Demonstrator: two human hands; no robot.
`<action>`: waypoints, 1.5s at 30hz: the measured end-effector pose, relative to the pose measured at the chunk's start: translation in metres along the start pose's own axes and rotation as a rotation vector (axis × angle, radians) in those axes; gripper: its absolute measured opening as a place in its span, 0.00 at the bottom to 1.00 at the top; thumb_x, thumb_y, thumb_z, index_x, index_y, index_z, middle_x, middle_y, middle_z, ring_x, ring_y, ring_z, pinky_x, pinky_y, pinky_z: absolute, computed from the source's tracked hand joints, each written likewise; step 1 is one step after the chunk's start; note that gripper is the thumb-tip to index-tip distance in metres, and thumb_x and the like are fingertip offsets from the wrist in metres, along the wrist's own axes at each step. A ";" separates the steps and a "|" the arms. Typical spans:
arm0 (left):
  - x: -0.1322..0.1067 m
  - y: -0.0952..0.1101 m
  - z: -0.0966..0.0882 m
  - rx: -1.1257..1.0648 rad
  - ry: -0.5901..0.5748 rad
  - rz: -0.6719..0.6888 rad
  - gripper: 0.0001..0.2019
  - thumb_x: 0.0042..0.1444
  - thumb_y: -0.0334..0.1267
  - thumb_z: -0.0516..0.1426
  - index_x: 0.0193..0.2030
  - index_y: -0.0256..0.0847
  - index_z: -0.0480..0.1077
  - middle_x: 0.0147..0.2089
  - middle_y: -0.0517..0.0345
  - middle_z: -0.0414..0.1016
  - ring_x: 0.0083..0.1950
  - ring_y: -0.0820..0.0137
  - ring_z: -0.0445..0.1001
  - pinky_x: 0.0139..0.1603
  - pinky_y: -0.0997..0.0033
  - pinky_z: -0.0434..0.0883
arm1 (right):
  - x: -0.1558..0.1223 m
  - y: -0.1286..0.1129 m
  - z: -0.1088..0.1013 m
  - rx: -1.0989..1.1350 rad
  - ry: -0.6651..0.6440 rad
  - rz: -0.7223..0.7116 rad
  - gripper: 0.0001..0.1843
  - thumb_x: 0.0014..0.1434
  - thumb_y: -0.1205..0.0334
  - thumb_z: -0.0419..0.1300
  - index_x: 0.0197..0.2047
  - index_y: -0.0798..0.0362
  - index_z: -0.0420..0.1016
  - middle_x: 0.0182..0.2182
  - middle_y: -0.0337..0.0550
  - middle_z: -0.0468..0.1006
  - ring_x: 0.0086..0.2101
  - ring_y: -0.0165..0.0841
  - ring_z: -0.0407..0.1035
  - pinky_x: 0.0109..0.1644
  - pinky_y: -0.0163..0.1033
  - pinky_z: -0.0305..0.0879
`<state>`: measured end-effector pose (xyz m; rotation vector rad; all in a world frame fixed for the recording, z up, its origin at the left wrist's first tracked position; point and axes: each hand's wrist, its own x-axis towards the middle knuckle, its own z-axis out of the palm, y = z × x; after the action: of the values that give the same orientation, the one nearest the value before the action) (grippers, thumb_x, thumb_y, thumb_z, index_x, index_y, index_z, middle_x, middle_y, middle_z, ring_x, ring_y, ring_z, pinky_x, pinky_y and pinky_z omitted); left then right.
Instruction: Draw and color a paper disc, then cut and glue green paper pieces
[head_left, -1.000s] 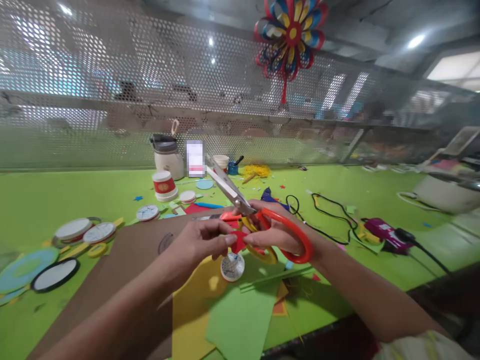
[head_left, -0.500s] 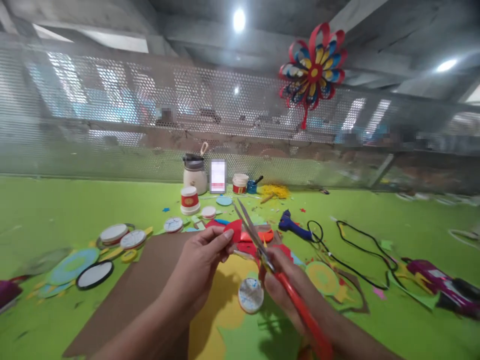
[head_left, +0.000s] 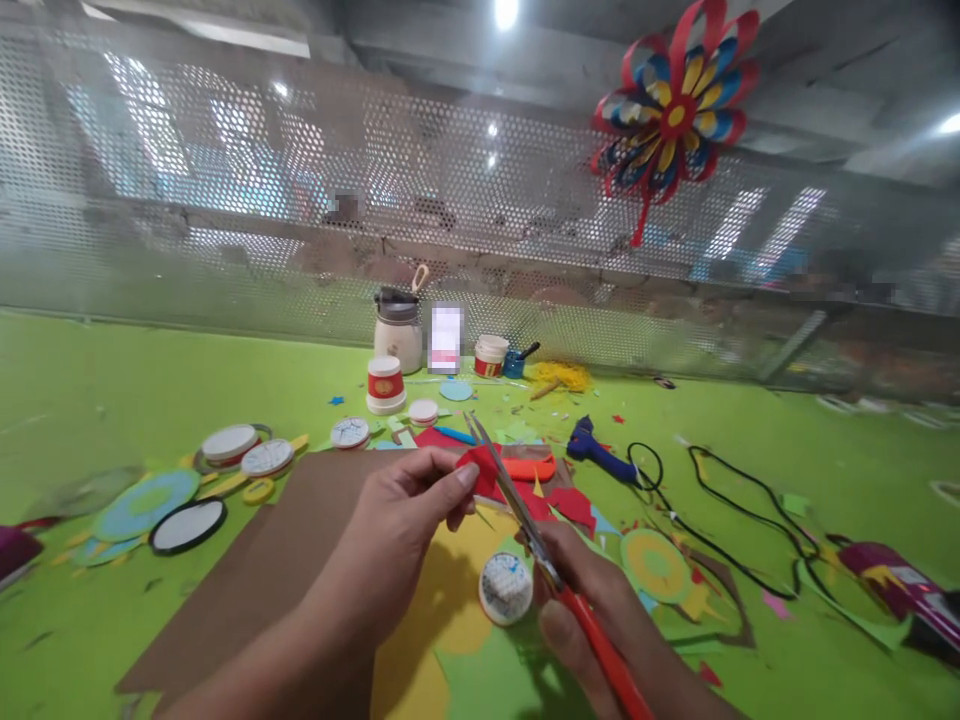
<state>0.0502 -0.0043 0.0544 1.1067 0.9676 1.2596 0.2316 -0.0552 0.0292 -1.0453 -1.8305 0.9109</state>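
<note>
Between thumb and fingers, my left hand (head_left: 409,535) pinches a small piece of red paper (head_left: 480,467). My right hand (head_left: 592,590) grips scissors (head_left: 517,495) with red handles; their blades point up and away, slightly parted, beside the right edge of the red paper. Whether the blades touch the paper I cannot tell. Below the hands lie yellow paper (head_left: 409,640) and green paper (head_left: 491,685), with a round white lid (head_left: 506,588) on top. Brown cardboard (head_left: 285,540) is under my left forearm. Red scraps and an orange-red tool (head_left: 529,468) lie just behind the scissors.
A blue glue gun (head_left: 600,455) with a black cord lies at right, near a purple tool (head_left: 900,580). Jars, a phone (head_left: 446,338) and a lidded pot (head_left: 397,335) stand at the back before a mesh screen (head_left: 300,220). Lids and paper rings (head_left: 146,505) lie left.
The camera view has tilted down and shifted left, so the pinwheel appears higher and farther right. Both hands keep hold of the paper and scissors; the red paper is turned at a different angle.
</note>
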 end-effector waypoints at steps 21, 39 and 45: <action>-0.003 -0.003 -0.001 0.012 -0.034 -0.001 0.09 0.52 0.42 0.65 0.28 0.39 0.74 0.25 0.61 0.70 0.28 0.74 0.62 0.30 0.73 0.60 | -0.004 0.001 0.002 0.029 0.064 0.037 0.29 0.62 0.33 0.49 0.44 0.52 0.69 0.23 0.35 0.65 0.22 0.28 0.56 0.27 0.35 0.53; -0.012 -0.015 0.011 0.029 -0.214 -0.194 0.13 0.52 0.45 0.65 0.25 0.39 0.78 0.25 0.58 0.69 0.29 0.73 0.60 0.29 0.72 0.57 | 0.007 0.001 -0.005 0.408 0.261 0.116 0.19 0.57 0.61 0.67 0.50 0.46 0.69 0.35 0.38 0.73 0.35 0.30 0.71 0.41 0.34 0.71; -0.009 -0.017 0.008 0.148 -0.263 -0.127 0.15 0.53 0.48 0.63 0.22 0.40 0.77 0.25 0.57 0.67 0.29 0.70 0.61 0.29 0.70 0.59 | 0.008 -0.002 -0.014 0.401 0.292 0.101 0.16 0.58 0.62 0.65 0.49 0.47 0.69 0.33 0.36 0.73 0.28 0.27 0.66 0.30 0.31 0.67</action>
<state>0.0607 -0.0139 0.0393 1.2695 0.9254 0.9243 0.2415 -0.0465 0.0388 -0.9617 -1.2978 1.0698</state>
